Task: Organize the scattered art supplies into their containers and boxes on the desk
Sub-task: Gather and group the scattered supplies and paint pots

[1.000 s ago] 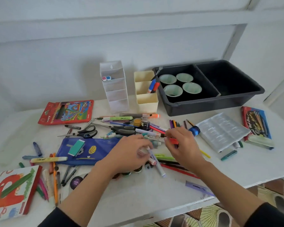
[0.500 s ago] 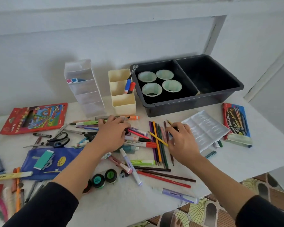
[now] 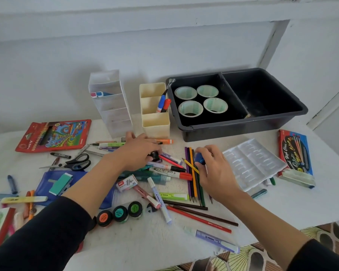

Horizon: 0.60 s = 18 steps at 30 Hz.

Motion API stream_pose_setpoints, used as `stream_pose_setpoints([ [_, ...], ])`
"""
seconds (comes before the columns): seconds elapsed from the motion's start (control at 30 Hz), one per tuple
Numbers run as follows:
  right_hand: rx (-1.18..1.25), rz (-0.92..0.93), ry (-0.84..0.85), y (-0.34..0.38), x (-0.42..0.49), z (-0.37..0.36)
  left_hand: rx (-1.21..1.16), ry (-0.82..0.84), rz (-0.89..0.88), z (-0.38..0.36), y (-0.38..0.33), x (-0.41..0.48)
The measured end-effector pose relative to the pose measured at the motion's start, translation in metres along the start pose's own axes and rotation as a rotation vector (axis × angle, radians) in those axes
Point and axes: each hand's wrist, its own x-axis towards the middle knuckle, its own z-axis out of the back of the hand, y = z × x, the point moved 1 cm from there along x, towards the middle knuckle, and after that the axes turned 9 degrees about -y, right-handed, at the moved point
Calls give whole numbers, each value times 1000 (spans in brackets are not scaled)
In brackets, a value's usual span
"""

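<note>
Sorting barely begun: bench [image 3: 145,243] strewn with loose pencils [image 3: 193,178], black tub [image 3: 243,129] holding four tape rolls [image 3: 215,103], cream holder [image 3: 156,124] two markers [image 3: 163,103]. Left hand [image 3: 137,151] curled round a small dark pot [image 3: 155,156]; right hand [image 3: 217,171] fingers [image 3: 207,151] pinching a small blue piece [image 3: 200,158] over the pencils. Next, probably: lift, carry to tub or holder.

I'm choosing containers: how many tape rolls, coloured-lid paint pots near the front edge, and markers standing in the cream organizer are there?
Tape rolls: 4
Coloured-lid paint pots: 3
Markers in the cream organizer: 2
Total: 9
</note>
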Motion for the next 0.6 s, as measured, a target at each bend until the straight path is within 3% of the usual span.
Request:
stream_pose_setpoints([
  [0.17, 166, 0, 20, 19, 7, -3, -116, -51, -19, 0, 5, -5],
  [0.6, 435, 94, 89, 74, 9, -10, -487, -429, 137, 11, 12, -82],
])
